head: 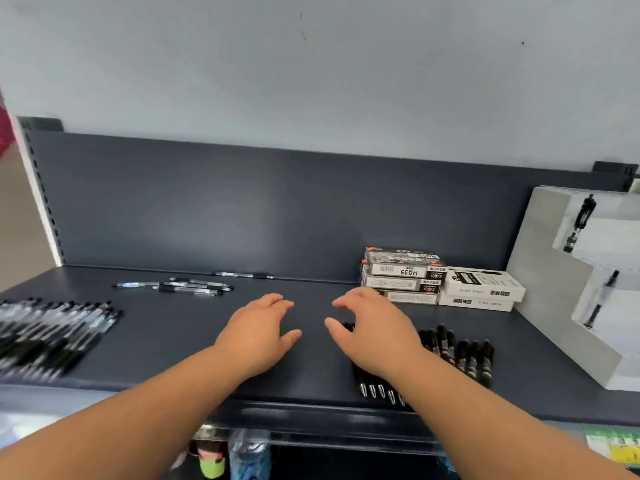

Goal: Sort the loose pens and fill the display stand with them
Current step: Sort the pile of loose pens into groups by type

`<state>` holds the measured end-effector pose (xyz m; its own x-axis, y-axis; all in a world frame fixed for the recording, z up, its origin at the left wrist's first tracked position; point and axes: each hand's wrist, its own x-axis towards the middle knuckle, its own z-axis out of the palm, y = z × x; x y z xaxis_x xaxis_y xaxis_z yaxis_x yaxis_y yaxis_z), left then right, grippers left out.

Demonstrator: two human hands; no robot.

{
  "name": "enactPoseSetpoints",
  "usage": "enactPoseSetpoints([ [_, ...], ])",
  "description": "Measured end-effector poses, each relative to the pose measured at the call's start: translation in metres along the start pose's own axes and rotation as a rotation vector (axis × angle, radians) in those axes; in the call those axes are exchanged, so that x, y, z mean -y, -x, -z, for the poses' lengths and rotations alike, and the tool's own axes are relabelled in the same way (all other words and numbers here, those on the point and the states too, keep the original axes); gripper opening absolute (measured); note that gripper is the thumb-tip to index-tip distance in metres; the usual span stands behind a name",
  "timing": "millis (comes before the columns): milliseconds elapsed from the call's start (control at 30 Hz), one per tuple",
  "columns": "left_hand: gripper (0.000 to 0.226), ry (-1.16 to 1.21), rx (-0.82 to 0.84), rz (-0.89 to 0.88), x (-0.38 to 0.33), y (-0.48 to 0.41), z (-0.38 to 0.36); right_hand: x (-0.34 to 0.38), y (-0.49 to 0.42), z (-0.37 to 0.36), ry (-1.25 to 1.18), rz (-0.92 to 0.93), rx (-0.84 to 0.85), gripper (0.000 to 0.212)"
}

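Left grip (258, 332) and right grip (375, 336) palm-down over shelf (311, 382) middle, fingers slack and apart, holding nothing; right above black pens (460, 355) along front edge. Roughly five loose pens (188, 288) near back edge. Display stand (554, 289) at right edge, three stand pens (581, 220) inside. Three dark boxes (401, 271), two white boxes (481, 289) just beside.
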<state>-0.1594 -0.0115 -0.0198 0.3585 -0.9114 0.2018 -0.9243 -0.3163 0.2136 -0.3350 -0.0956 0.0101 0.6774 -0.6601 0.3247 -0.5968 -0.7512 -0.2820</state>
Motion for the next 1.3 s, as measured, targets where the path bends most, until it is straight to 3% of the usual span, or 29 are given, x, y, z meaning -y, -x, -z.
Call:
enactPoseSetpoints([
  [233,0.06,-0.105,-0.032,0.133,0.118,0.005,0.033,0.083,-0.055,-0.05,0.003,0.085,0.124,0.044],
  [500,0.059,-0.163,-0.001,0.173,0.24,-0.013,0.064,0.164,-0.12,-0.109,0.008,0.063,0.215,0.043],
  [933,0.048,-0.085,0.053,0.043,0.308,-0.049,0.061,0.184,-0.174,-0.154,0.2,-0.049,0.28,0.022],
  [1033,0.042,0.01,0.025,-0.011,0.306,-0.053,0.063,0.183,-0.18,-0.149,0.066,-0.048,0.295,0.009],
  [1200,0.041,0.136,-0.09,-0.03,0.292,-0.063,0.07,0.188,-0.193,-0.133,-0.302,-0.108,0.144,0.011],
  [1300,0.037,0.201,-0.075,-0.088,0.279,-0.066,0.074,0.194,-0.2,-0.122,-0.52,-0.112,0.106,0.006],
])
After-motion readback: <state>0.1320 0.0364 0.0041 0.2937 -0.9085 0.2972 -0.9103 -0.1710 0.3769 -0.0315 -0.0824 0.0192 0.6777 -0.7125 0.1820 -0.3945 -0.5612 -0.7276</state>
